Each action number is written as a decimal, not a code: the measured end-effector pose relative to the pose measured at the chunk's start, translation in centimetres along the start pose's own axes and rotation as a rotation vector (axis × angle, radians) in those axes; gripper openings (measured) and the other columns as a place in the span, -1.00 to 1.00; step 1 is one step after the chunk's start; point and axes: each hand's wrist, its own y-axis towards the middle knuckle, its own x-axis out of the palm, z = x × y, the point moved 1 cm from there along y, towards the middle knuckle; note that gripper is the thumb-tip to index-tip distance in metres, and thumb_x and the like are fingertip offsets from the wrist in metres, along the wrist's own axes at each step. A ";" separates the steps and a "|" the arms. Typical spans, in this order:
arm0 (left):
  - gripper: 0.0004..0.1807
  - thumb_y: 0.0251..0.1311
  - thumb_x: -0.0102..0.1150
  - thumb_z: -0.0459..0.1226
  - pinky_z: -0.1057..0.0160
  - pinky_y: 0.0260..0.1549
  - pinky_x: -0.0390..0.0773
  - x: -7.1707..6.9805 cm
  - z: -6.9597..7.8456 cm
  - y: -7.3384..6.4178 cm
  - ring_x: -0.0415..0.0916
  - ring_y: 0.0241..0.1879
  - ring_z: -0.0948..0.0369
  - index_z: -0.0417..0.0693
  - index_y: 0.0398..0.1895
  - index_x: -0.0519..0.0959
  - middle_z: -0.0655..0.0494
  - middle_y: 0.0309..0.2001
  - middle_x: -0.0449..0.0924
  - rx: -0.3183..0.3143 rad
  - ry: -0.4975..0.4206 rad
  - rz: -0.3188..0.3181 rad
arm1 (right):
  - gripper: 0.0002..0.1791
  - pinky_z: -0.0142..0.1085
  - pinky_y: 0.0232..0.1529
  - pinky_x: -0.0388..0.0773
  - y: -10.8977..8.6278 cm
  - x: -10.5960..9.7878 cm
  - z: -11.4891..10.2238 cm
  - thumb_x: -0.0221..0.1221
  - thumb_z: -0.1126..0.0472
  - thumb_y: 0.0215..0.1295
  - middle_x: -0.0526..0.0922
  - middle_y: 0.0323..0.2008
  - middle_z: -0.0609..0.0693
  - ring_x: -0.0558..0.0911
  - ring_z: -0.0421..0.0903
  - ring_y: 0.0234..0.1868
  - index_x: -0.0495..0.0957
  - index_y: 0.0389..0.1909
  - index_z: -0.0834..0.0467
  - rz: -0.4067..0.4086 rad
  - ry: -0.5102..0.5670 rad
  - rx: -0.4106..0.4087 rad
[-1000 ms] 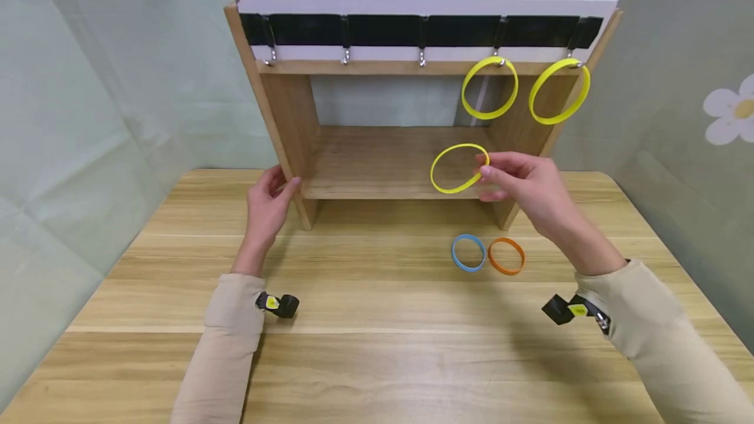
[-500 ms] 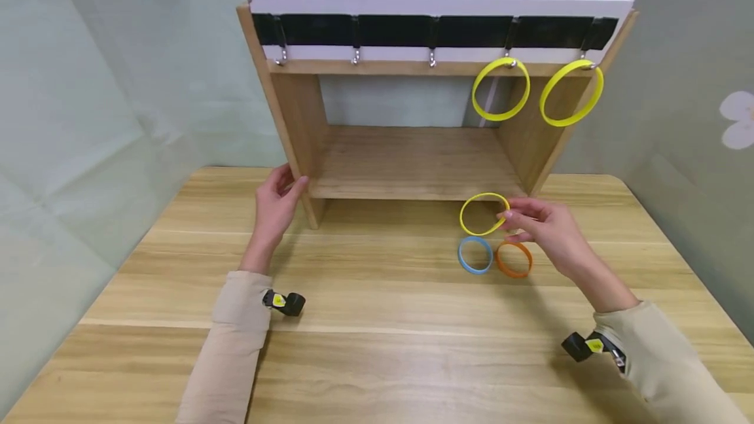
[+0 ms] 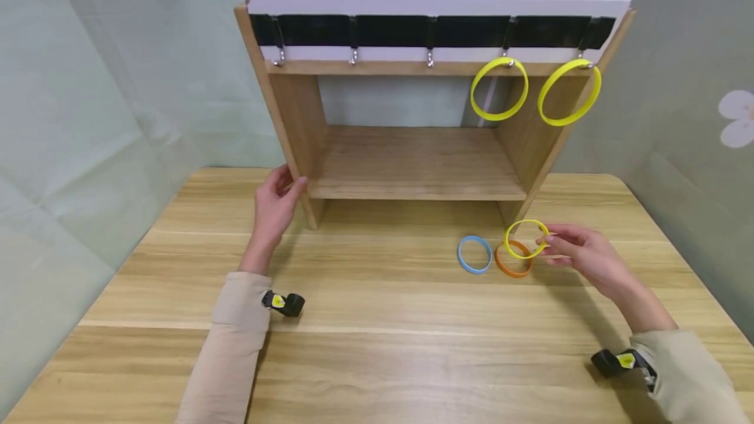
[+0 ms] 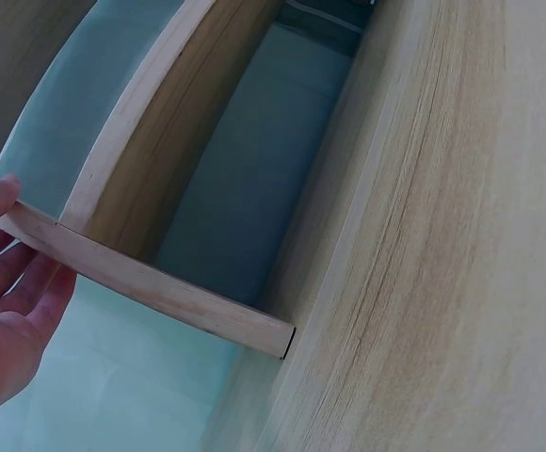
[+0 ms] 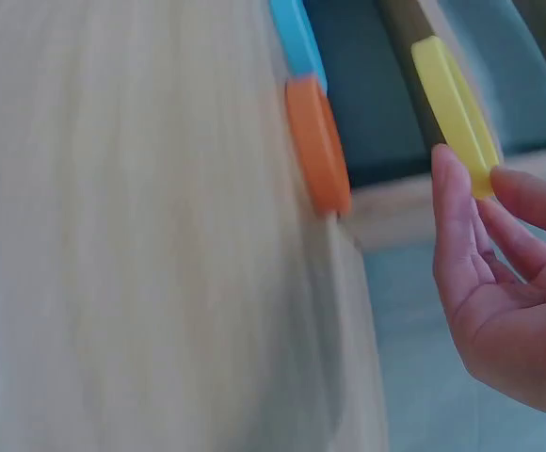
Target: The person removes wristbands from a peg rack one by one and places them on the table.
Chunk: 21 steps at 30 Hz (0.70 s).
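Note:
In the head view my right hand (image 3: 589, 259) pinches a yellow wristband (image 5: 452, 104) between thumb and fingertips, above the table. From the head camera it overlaps an orange wristband (image 3: 514, 274), which lies on the table beside a blue wristband (image 3: 474, 271). At the left, my left hand (image 3: 275, 208) grips the lower front edge of the side panel (image 4: 160, 282) of a wooden shelf (image 3: 418, 162), thumb on one face and fingers on the other. Two more yellow wristbands, one (image 3: 497, 118) nearer the middle and another (image 3: 561, 123) further right, hang from the shelf's hooks.
A white board with a black strip (image 3: 391, 31) spans the shelf's top front and bears several metal hooks. Among those without a band is the middle hook (image 3: 430, 57). The wooden table (image 3: 377, 358) extends in front; pale cloth (image 3: 118, 84) stands behind.
My right hand has moved down and to the right with the yellow wristband, from in front of the shelf to over the orange wristband. My left hand keeps its grip on the side panel.

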 end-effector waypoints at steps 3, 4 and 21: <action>-0.46 0.34 0.15 -0.25 0.11 0.19 0.42 0.0 0.0 0.0 0.38 0.22 0.05 -0.35 0.29 0.34 -0.21 0.22 0.43 0.001 -0.008 0.002 | -0.55 -0.35 -0.21 0.65 -0.8 -1.6 0.8 0.08 0.33 0.42 0.67 -0.21 -0.06 0.67 -0.18 -0.22 0.26 0.18 0.52 -0.002 -0.023 0.046; -0.47 0.34 0.15 -0.25 0.11 0.19 0.42 0.0 0.0 0.0 0.38 0.22 0.04 -0.35 0.29 0.34 -0.22 0.22 0.43 0.001 -0.008 0.003 | -0.56 -0.35 -0.20 0.65 -1.0 -2.2 1.1 0.08 0.33 0.42 0.67 -0.21 -0.06 0.67 -0.18 -0.22 0.27 0.18 0.51 -0.003 -0.018 0.060; -0.47 0.35 0.14 -0.26 0.11 0.18 0.43 0.1 -0.1 0.0 0.39 0.21 0.03 -0.36 0.29 0.34 -0.23 0.22 0.43 0.011 -0.016 0.009 | -0.78 -0.26 -0.22 0.67 -2.1 -6.3 2.9 0.06 0.31 0.44 0.69 -0.20 -0.04 0.68 -0.15 -0.20 0.54 0.02 0.09 -0.060 -0.057 0.193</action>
